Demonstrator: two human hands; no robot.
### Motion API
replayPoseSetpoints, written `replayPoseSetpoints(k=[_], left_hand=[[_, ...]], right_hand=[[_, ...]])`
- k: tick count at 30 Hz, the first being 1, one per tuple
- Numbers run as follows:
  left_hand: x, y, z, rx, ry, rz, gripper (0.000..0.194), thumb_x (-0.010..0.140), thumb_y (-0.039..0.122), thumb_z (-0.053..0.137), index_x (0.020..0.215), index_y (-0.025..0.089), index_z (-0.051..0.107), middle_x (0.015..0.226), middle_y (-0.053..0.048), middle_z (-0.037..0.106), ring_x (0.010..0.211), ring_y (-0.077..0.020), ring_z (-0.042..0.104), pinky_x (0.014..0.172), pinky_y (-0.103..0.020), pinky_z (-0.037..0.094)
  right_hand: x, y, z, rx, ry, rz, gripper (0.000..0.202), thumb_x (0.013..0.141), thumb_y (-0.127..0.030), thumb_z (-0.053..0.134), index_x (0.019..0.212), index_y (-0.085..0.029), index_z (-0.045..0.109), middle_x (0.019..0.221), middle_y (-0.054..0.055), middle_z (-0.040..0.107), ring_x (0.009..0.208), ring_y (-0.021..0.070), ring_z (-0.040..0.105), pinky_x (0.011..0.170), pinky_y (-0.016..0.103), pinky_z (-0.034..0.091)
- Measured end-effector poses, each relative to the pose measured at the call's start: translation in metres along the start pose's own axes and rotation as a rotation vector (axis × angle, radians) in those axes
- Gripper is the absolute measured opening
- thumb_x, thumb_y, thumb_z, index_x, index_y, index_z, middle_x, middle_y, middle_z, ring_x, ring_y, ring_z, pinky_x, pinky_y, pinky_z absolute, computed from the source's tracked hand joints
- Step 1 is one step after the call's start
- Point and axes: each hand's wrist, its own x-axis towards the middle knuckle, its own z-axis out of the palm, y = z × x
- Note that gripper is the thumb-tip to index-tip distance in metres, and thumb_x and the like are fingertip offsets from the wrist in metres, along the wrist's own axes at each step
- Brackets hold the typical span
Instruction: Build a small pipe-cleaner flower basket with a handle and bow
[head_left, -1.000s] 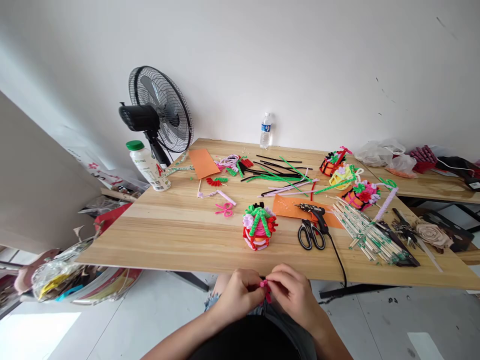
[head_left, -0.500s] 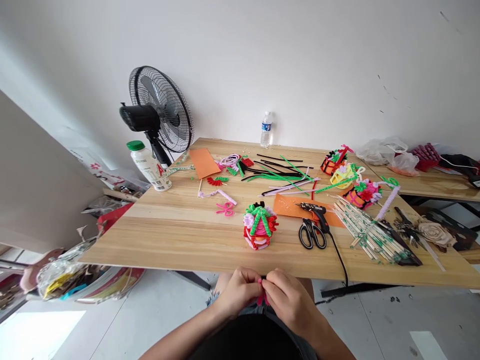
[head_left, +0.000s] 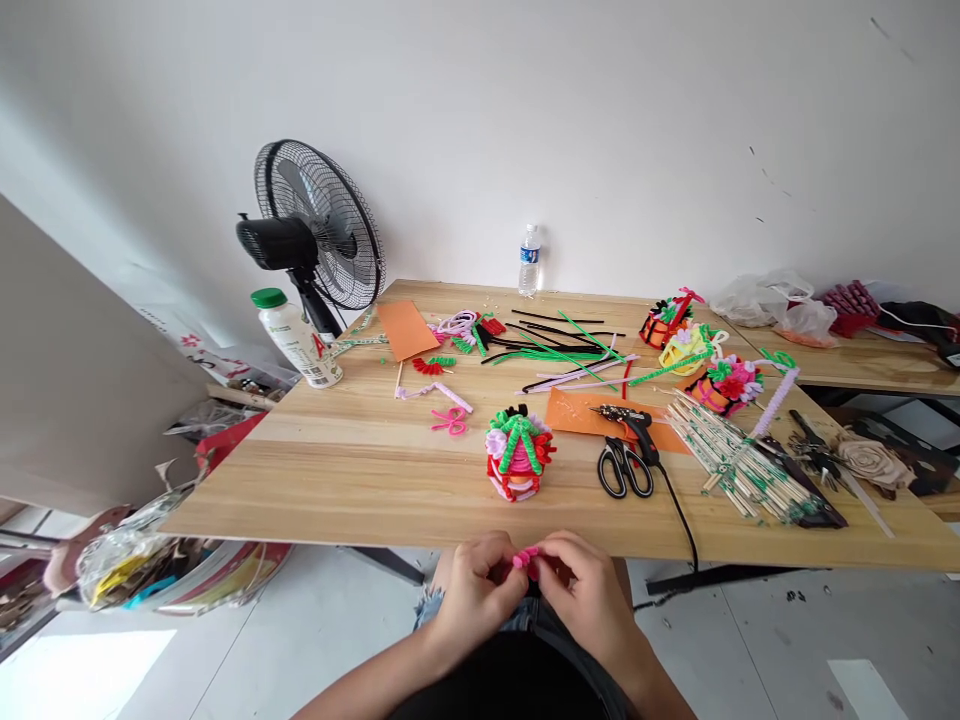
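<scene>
Both of my hands meet over my lap, just below the table's front edge. My left hand [head_left: 484,588] and my right hand [head_left: 576,580] pinch a small piece of bent pink pipe cleaner [head_left: 526,558] between thumbs and fingertips. On the table beyond them stands a small basket [head_left: 517,458] of red, green and lilac pipe cleaners. A pink pipe-cleaner bow [head_left: 450,421] lies to its left. Black-handled scissors [head_left: 625,468] and a black hot glue gun [head_left: 630,424] lie to its right, the gun's front part over an orange sheet [head_left: 574,415].
Loose pipe cleaners [head_left: 555,350] spread over the table's middle. More decorated baskets [head_left: 724,388] stand at the right, behind a bundle of wooden sticks [head_left: 735,460]. A white bottle [head_left: 298,340] and a black fan [head_left: 315,225] are at the left; a water bottle [head_left: 529,262] stands by the wall.
The pink pipe cleaner has come up between my fingertips and shows more, where before it hung mostly hidden below them. My hands have turned slightly. The things on the table have stayed put.
</scene>
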Motion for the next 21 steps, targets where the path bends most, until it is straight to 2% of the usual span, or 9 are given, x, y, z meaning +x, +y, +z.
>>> replayPoseSetpoints(k=[2, 4, 6, 8, 10, 12, 16, 19, 21], left_hand=[[0.000, -0.002, 0.001, 0.024, 0.021, -0.003, 0.023, 0.078, 0.025, 0.055, 0.057, 0.016, 0.054, 0.054, 0.002, 0.046, 0.050, -0.0088, 0.039, 0.050, -0.023, 0.029], [-0.001, -0.003, 0.002, 0.024, 0.044, -0.047, 0.028, 0.079, 0.028, 0.056, 0.054, 0.017, 0.049, 0.052, 0.003, 0.043, 0.050, -0.0088, 0.038, 0.049, -0.022, 0.028], [-0.001, -0.002, 0.002, -0.003, 0.074, -0.084, 0.032, 0.080, 0.032, 0.056, 0.053, 0.018, 0.047, 0.050, 0.003, 0.043, 0.050, -0.0091, 0.038, 0.049, -0.022, 0.029], [-0.003, -0.001, 0.001, -0.049, 0.123, -0.080, 0.033, 0.083, 0.036, 0.055, 0.056, 0.017, 0.051, 0.053, 0.002, 0.048, 0.052, -0.0100, 0.043, 0.051, -0.022, 0.033], [-0.004, 0.001, 0.001, -0.078, 0.183, -0.045, 0.033, 0.087, 0.038, 0.052, 0.061, 0.017, 0.056, 0.058, 0.000, 0.055, 0.055, -0.0110, 0.048, 0.053, -0.022, 0.037], [-0.004, 0.002, 0.000, -0.069, 0.217, 0.004, 0.033, 0.090, 0.037, 0.051, 0.065, 0.017, 0.059, 0.061, -0.001, 0.059, 0.056, -0.0111, 0.050, 0.054, -0.021, 0.038], [-0.003, 0.004, 0.000, -0.008, 0.208, 0.175, 0.025, 0.089, 0.029, 0.056, 0.067, 0.017, 0.060, 0.059, 0.000, 0.058, 0.053, -0.0091, 0.048, 0.052, -0.019, 0.037], [-0.003, 0.007, -0.001, -0.035, 0.205, 0.325, 0.016, 0.086, 0.023, 0.060, 0.071, 0.017, 0.064, 0.057, 0.001, 0.057, 0.051, -0.0079, 0.047, 0.051, -0.018, 0.037], [-0.003, 0.010, -0.001, -0.094, 0.212, 0.310, 0.016, 0.085, 0.023, 0.062, 0.070, 0.016, 0.064, 0.058, 0.000, 0.058, 0.052, -0.0081, 0.048, 0.051, -0.018, 0.037]], right_hand=[[0.000, 0.000, 0.004, -0.057, 0.048, -0.024, 0.015, 0.090, -0.014, 0.052, 0.082, -0.020, 0.063, 0.077, 0.004, 0.065, 0.067, 0.0156, 0.061, 0.060, 0.025, 0.049], [0.000, 0.001, 0.007, -0.144, 0.101, -0.114, 0.018, 0.090, -0.014, 0.050, 0.081, -0.020, 0.063, 0.075, 0.005, 0.065, 0.068, 0.0171, 0.062, 0.062, 0.027, 0.050], [0.001, 0.000, 0.008, -0.166, 0.107, -0.185, 0.019, 0.092, -0.015, 0.048, 0.088, -0.020, 0.065, 0.080, 0.007, 0.067, 0.074, 0.0188, 0.064, 0.068, 0.029, 0.051], [0.002, -0.002, 0.008, -0.086, 0.078, -0.146, 0.016, 0.093, -0.018, 0.050, 0.097, -0.020, 0.065, 0.088, 0.008, 0.068, 0.078, 0.0185, 0.065, 0.068, 0.028, 0.053], [0.003, -0.005, 0.008, 0.016, 0.073, -0.049, 0.014, 0.092, -0.021, 0.053, 0.098, -0.020, 0.065, 0.088, 0.006, 0.068, 0.076, 0.0165, 0.064, 0.063, 0.024, 0.052], [0.003, -0.008, 0.009, 0.068, 0.101, 0.009, 0.013, 0.092, -0.022, 0.053, 0.089, -0.020, 0.065, 0.080, 0.004, 0.067, 0.069, 0.0144, 0.062, 0.058, 0.022, 0.049], [0.004, -0.013, 0.010, 0.025, 0.191, -0.006, 0.021, 0.089, -0.019, 0.053, 0.069, -0.019, 0.057, 0.065, 0.001, 0.059, 0.057, 0.0116, 0.053, 0.053, 0.021, 0.043], [0.006, -0.015, 0.010, -0.051, 0.249, -0.038, 0.025, 0.087, -0.016, 0.054, 0.062, -0.020, 0.050, 0.061, -0.001, 0.052, 0.054, 0.0106, 0.047, 0.051, 0.022, 0.038], [0.008, -0.016, 0.010, -0.008, 0.239, -0.036, 0.023, 0.087, -0.018, 0.054, 0.064, -0.020, 0.052, 0.063, -0.001, 0.053, 0.055, 0.0109, 0.048, 0.051, 0.022, 0.039]])
